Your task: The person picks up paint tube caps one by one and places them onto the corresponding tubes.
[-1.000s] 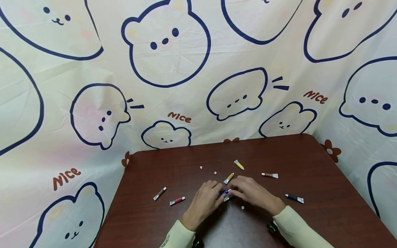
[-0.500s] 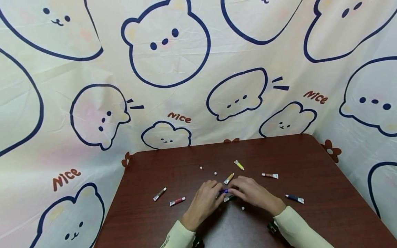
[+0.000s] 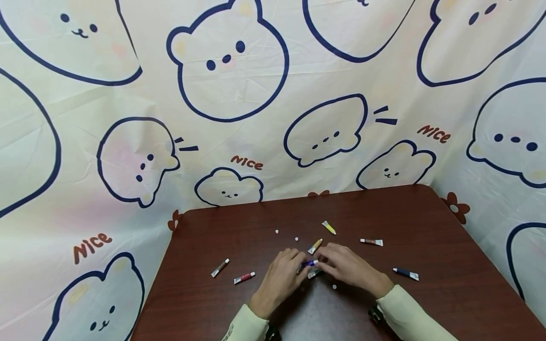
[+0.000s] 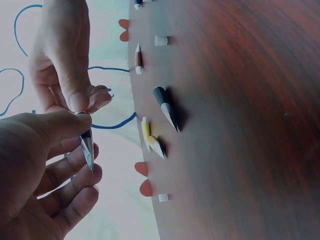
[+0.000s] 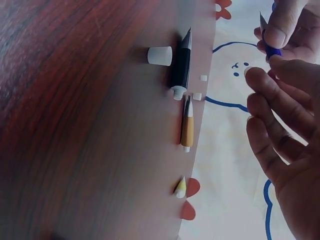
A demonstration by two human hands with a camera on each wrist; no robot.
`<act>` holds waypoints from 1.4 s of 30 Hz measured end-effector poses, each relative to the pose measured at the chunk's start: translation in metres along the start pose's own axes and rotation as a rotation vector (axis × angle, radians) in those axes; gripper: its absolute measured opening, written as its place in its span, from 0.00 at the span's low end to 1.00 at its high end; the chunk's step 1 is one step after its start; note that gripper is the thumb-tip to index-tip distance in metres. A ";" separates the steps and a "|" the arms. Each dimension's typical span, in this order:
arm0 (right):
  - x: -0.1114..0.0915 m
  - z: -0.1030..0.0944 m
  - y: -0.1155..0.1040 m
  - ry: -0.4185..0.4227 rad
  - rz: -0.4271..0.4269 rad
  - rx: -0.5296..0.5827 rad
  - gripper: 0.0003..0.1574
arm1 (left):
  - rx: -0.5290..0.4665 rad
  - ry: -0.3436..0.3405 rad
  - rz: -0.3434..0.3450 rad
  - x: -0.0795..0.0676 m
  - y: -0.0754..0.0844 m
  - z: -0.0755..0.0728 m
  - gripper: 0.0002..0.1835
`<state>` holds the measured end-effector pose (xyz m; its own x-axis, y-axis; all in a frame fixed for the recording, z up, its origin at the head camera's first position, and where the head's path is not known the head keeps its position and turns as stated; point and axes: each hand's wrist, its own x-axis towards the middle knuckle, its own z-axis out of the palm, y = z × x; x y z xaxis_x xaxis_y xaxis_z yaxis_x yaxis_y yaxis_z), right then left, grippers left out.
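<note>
My left hand point(image 3: 279, 274) pinches a small purple paint tube point(image 3: 307, 264) between thumb and fingers, its flat silver crimp pointing away from the other hand. At the tube's white capped end are the thumb and fingertips of my right hand point(image 3: 347, 263), pinching it. Both hands hold the tube above the table, as the left wrist view shows. Below them lies a black paint tube point(image 5: 181, 65), its threaded nozzle bare. A loose white cap point(image 5: 160, 56) stands near that tube. Just beyond the fingers is an ochre paint tube point(image 3: 315, 246).
Farther back lie a yellow tube point(image 3: 329, 227) and two small white caps, one point(image 3: 296, 239) nearer than the other point(image 3: 277, 231). A brown tube point(image 3: 371, 242) and a dark blue tube point(image 3: 405, 273) are at right. Red point(image 3: 244, 278) and olive-brown point(image 3: 220, 268) tubes lie left on the table point(image 3: 192, 308).
The right fingertips have shifted slightly at the purple tube's end; its white end, covered half a second ago, shows again. The left hand keeps its place, and the other tubes lie as before.
</note>
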<state>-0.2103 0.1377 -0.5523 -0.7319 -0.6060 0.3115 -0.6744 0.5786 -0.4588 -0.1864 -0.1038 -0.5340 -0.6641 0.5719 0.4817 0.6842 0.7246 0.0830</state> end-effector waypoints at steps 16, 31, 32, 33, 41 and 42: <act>-0.002 0.000 0.002 0.016 -0.007 0.019 0.10 | -0.013 0.020 0.008 0.000 0.000 0.001 0.10; 0.000 0.000 0.002 -0.012 0.025 0.014 0.08 | -0.020 0.024 0.025 0.001 0.000 0.000 0.11; 0.000 0.000 0.001 -0.012 0.027 0.022 0.08 | -0.021 0.026 0.025 0.001 0.000 0.000 0.11; 0.000 -0.001 0.001 -0.011 0.028 0.028 0.09 | -0.022 0.027 0.025 0.001 -0.001 0.000 0.11; 0.000 -0.002 0.000 0.002 -0.015 0.018 0.06 | -0.043 0.027 0.025 0.001 -0.001 0.000 0.11; 0.000 -0.002 0.000 -0.003 -0.012 0.020 0.06 | -0.045 0.027 0.024 0.001 -0.001 0.001 0.11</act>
<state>-0.2105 0.1391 -0.5504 -0.7231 -0.6147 0.3149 -0.6813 0.5599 -0.4715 -0.1875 -0.1036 -0.5341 -0.6389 0.5779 0.5078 0.7133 0.6922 0.1097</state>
